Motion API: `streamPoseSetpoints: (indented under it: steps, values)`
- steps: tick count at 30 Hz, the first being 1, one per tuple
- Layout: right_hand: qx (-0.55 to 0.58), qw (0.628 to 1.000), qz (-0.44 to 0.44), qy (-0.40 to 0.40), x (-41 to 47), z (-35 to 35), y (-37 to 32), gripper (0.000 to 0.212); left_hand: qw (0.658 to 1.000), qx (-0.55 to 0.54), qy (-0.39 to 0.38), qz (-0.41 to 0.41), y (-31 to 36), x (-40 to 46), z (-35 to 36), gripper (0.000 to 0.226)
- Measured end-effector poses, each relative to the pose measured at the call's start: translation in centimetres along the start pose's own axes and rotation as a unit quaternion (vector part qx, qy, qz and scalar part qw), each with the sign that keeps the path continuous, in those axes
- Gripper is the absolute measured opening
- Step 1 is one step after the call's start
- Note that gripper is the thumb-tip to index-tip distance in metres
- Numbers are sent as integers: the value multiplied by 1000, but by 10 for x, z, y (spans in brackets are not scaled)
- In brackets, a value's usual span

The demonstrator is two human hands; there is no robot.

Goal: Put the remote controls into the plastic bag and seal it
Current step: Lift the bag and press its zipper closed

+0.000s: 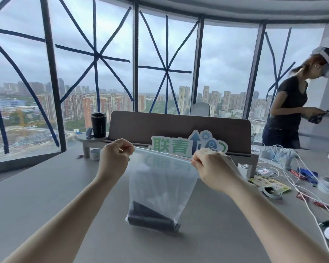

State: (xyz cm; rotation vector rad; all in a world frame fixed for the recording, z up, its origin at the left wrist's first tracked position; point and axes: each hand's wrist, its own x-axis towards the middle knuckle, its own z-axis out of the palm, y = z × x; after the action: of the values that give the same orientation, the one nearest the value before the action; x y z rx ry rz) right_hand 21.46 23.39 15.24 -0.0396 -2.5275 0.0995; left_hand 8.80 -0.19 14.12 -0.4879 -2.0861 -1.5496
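Fingers of both hands are curled shut, pinching the top edge of the plastic bag (160, 179). The left hand (115, 158) grips the bag's upper left corner; the right hand (210, 166) grips the upper right corner. Fingertips are folded inward, so the exact contact points cannot be made out.

The bag hangs between the two hands, above the grey table (46, 196), with its lower end at or just above the tabletop; whether it touches cannot be told. Its mouth is stretched into a straight line running left to right. The film is translucent and hazy, blurring what lies behind it.

The remote controls (150, 219) sit at the bottom of the bag as dark, elongated shapes. Their number and buttons cannot be resolved through the film. The long axis of the lowest one lies roughly horizontal, sloping down toward the right.

Behind the bag stands a green-lettered sign (179, 147), partly hidden by the right hand and the bag's top edge.
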Motion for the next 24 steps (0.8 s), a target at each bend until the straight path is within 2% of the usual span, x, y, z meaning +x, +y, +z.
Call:
streamPoseSetpoints:
  steps: [9,16,20,24]
  values:
    - [14,999,13,38,17,-5,-13,25,999,-32,11,-15,-13,16,-11,9]
    - [86,994,37,64,95,69,-38,29,997,-18,13,-75,-80,69,-17,17]
    - [177,980,54,78,159,110,-66,29,990,-74,39,-115,-109,124,-30,22]
    - [210,973,33,88,195,144,-99,24,982,-117,78,-126,-142,164,-56,19]
